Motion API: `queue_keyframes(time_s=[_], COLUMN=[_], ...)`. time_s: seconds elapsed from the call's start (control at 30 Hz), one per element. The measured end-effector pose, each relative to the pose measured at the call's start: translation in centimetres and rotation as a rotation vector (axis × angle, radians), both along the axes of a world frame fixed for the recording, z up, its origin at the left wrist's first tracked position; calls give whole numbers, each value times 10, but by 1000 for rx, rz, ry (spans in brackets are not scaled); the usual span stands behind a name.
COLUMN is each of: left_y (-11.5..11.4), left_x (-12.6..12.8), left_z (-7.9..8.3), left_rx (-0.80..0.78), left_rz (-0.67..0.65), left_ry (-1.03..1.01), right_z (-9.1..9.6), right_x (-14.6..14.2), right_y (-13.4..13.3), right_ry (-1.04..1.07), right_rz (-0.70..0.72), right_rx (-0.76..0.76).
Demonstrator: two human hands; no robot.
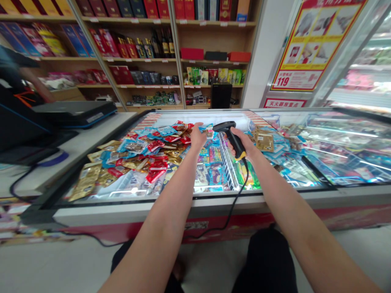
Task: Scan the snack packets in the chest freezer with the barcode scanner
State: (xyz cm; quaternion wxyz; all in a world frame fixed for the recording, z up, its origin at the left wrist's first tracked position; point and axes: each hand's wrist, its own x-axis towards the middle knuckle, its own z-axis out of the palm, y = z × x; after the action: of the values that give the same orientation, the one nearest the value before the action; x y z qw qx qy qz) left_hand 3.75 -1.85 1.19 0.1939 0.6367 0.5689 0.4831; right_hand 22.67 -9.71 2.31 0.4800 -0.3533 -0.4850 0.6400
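In my right hand [245,143] is a black handheld barcode scanner [232,139] with a yellow base, its fingers wrapped round the handle. The scanner's head points left, at a small snack packet [209,132] with a pale label. My left hand [198,136] pinches this packet at its left edge, just above the pile; part of the grip is hidden behind the hand. Below and to the left lies a heap of blue, red and gold snack packets [159,142] on the glass top of a chest freezer [183,205].
More packets [271,142] lie right of the scanner. A black cord [235,199] hangs from the scanner over the freezer's front edge. On the left stands a counter [70,140] with a black device and a blurred person's arm [38,83]. Stocked shelves [137,59] line the back.
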Motion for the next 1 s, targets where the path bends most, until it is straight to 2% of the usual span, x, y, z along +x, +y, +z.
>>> queue_keyframes(time_s=[0.3,0.4,0.5,0.6,0.7,0.87,1.0], left_y=[7,6,1,-7,-13,-13,-12], left_x=[0,-3,-8,-14,-16,-14,-4], left_z=[-6,-2,9,19,17,-3,-4], left_rx=[37,46,30,37,116,81,139], left_rz=[-6,25,138,342,483,309,336], left_ry=[-55,-45,-2,109,279,508,552], right_z=[2,5,8,11,12,10,13], right_x=[1,0,-1,0,3,9,13], right_y=[-1,-2,-1,0,2,6,6], right_ry=[5,18,47,109,171,203,243], right_rz=[-14,-40,-133,-248,-341,-446,-488], right_rx=[-18,-30,-29,-11,-7,7,1])
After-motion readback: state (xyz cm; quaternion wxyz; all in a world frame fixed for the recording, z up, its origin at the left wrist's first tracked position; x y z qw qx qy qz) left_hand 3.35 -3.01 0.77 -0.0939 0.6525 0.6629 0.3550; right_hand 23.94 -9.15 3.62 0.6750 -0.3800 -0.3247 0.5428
